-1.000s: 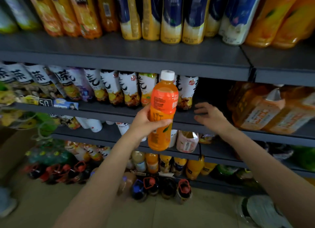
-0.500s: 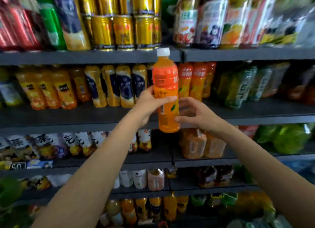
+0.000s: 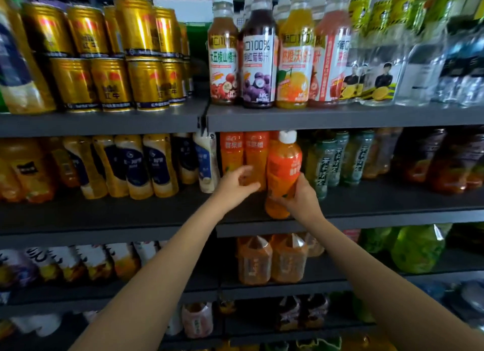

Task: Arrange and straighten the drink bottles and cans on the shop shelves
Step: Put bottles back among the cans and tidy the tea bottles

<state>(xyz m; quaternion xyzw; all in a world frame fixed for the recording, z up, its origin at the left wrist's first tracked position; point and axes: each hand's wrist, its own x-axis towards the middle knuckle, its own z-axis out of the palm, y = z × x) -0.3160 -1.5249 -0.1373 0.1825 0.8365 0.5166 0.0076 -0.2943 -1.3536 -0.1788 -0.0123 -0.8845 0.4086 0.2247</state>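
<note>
An orange juice bottle point(image 3: 284, 164) with a white cap stands slightly tilted at the front of the middle shelf point(image 3: 387, 201); whether its base touches the shelf, I cannot tell. My right hand point(image 3: 301, 197) grips its lower half from the right. Just to the left, my left hand point(image 3: 235, 184) hangs loosely curled and holds nothing, in front of two matching orange bottles point(image 3: 243, 154) that stand further back in the row.
Green tea bottles point(image 3: 340, 162) stand right of the orange row, and yellow-and-blue bottles point(image 3: 136, 167) stand left of it. Above are gold cans point(image 3: 110, 59) and fruit juice bottles point(image 3: 258, 62). Lower shelves hold brown tea bottles point(image 3: 272, 259) and other drinks.
My view rose from the lower shelves. The orange bottle passed from my left hand to my right and moved in onto the middle shelf beside the matching bottles. My left hand let go.
</note>
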